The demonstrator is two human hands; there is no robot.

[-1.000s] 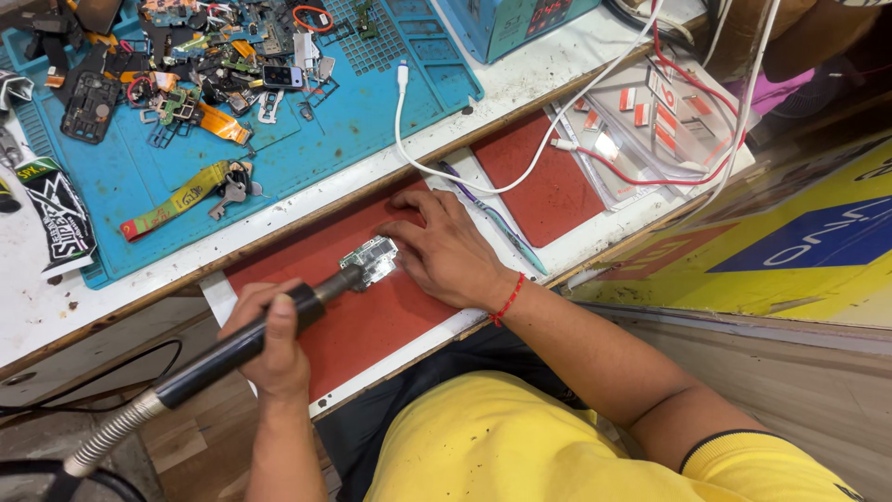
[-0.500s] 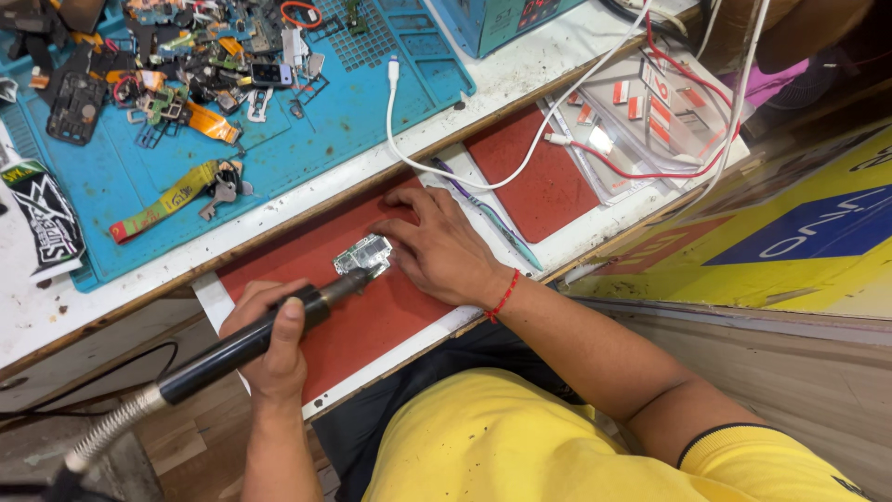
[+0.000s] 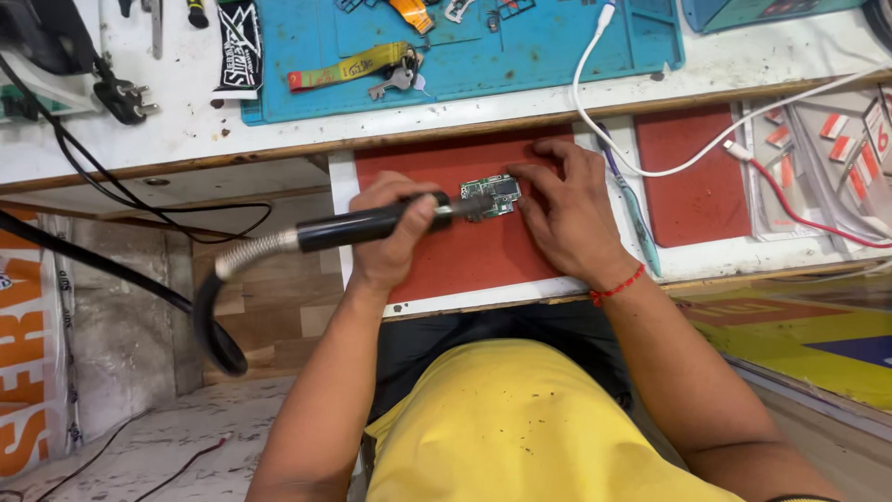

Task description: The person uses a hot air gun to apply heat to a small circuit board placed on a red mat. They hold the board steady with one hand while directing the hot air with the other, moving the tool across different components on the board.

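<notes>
My left hand (image 3: pixel 388 237) grips a black hot-air wand (image 3: pixel 358 229) with a coiled metal hose (image 3: pixel 249 255), its nozzle resting at the left edge of a small green circuit board (image 3: pixel 499 191). The board lies on a red mat (image 3: pixel 483 251). My right hand (image 3: pixel 565 212) lies flat on the mat, fingertips pressing the board's right side. A red thread band circles my right wrist.
A blue work mat (image 3: pixel 520 56) at the back holds a yellow lanyard with keys (image 3: pixel 358 67). A white cable (image 3: pixel 641 158) loops across the bench. A second red mat (image 3: pixel 701 177) and clear packets (image 3: pixel 836 158) lie right. Black plug and cords (image 3: pixel 121 98) are left.
The camera view has swung, so the bench now appears level. The wand tip stays at the board and my right hand keeps holding the board down.
</notes>
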